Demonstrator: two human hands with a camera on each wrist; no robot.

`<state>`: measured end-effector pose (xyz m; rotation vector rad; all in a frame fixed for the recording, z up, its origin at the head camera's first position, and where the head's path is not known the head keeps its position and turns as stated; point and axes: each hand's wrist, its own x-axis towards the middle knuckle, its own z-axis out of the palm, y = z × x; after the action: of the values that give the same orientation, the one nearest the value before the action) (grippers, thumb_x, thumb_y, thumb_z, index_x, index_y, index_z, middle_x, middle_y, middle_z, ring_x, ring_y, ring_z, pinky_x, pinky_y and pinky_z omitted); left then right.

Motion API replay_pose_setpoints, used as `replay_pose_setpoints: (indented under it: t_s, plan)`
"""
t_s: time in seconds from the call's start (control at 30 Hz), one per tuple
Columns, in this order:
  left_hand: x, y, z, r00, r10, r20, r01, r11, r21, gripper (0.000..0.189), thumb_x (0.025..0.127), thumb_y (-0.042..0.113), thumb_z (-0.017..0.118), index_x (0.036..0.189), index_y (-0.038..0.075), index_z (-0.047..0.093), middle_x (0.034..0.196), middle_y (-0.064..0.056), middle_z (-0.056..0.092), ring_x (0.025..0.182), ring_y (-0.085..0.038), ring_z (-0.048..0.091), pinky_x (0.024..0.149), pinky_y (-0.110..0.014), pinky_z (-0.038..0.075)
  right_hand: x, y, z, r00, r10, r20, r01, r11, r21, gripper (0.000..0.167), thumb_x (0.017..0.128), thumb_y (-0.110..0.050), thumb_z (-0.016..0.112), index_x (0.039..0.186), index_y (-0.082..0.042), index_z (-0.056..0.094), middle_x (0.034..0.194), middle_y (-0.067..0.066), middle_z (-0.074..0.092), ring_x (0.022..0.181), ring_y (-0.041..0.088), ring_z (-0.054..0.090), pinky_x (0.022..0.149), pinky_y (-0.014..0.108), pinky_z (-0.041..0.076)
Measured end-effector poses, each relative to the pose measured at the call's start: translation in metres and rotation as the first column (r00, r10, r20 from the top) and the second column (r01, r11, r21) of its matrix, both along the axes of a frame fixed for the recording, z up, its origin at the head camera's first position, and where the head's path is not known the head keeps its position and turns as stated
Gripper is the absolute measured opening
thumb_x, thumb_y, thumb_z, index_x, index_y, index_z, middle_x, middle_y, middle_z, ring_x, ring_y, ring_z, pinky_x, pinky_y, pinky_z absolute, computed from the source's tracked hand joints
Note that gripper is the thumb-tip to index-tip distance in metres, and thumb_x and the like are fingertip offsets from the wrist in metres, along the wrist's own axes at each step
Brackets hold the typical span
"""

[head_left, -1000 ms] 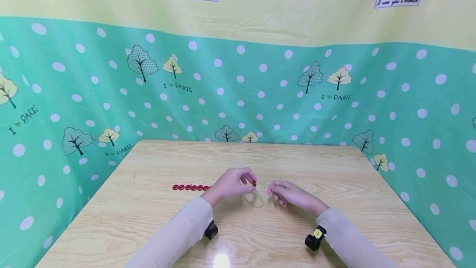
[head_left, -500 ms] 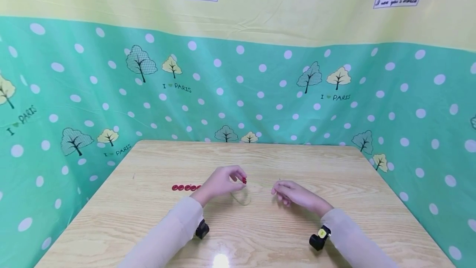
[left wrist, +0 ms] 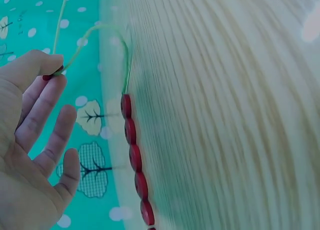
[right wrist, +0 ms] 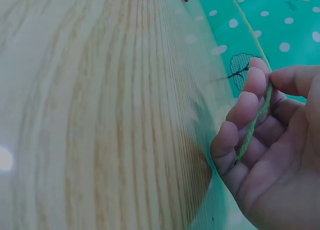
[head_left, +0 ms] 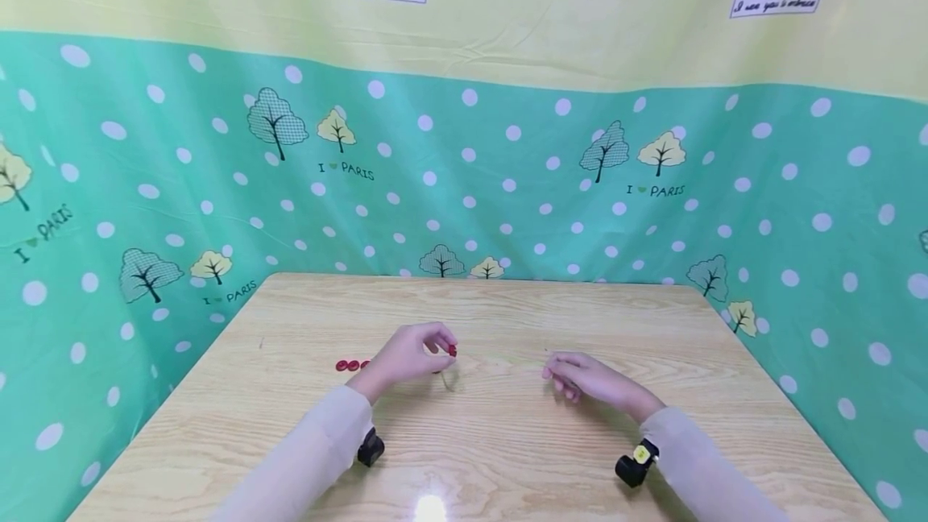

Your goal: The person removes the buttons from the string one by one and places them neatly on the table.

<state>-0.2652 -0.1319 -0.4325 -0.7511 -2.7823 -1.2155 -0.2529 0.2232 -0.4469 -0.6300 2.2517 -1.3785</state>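
My left hand (head_left: 406,354) pinches a small red button (head_left: 453,350) between thumb and forefinger, just above the table. The other fingers of that hand spread loosely in the left wrist view. Green yarn (left wrist: 80,46) passes at the held button; one strand rises taut, another loops down to the end of a row of red buttons (left wrist: 135,157) on the table. Part of that row is hidden behind my left hand in the head view. To the right, my right hand (head_left: 590,377) holds the yarn's end (right wrist: 253,122) between thumb and fingers, its tail lying across the curled fingers.
The wooden table (head_left: 493,457) reaches back to a green, dotted cloth (head_left: 507,151) hung behind and at both sides. A black wrist camera (head_left: 371,448) sits under the left sleeve, another camera (head_left: 632,470) under the right.
My left hand has moved left with the pinched button, covering more of the row. My right hand has shifted slightly right. The gap between the hands has widened and the hanging loop looks smaller.
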Motion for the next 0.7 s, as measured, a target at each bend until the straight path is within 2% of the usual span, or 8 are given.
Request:
replay_pose_setpoints:
  t_s: [0.23, 0.7]
  plan:
    - [0.001, -0.011, 0.005, 1.000, 0.020, 0.017, -0.020, 1.000, 0.008, 0.020, 0.087, 0.017, 0.079, 0.105, 0.013, 0.071, 0.094, 0.008, 0.068, 0.093, -0.019, 0.060, 0.082, -0.039, 0.050, 0.000, 0.009, 0.001, 1.000, -0.007, -0.002, 0.007, 1.000, 0.010, 0.040, 0.110, -0.028, 0.039, 0.112, 0.008, 0.058, 0.083, 0.005, 0.054, 0.070, 0.015, 0.048, 0.064, 0.025, 0.046]
    - [0.001, -0.036, 0.003, 0.999, 0.046, 0.009, -0.047, 0.999, 0.005, 0.022, 0.085, 0.015, 0.079, 0.105, 0.012, 0.071, 0.094, 0.007, 0.069, 0.088, -0.015, 0.060, 0.074, -0.035, 0.052, 0.002, 0.028, 0.005, 1.000, -0.026, 0.011, 0.026, 1.000, 0.012, 0.039, 0.110, -0.027, 0.040, 0.114, 0.008, 0.058, 0.085, 0.008, 0.055, 0.071, 0.016, 0.050, 0.064, 0.026, 0.048]
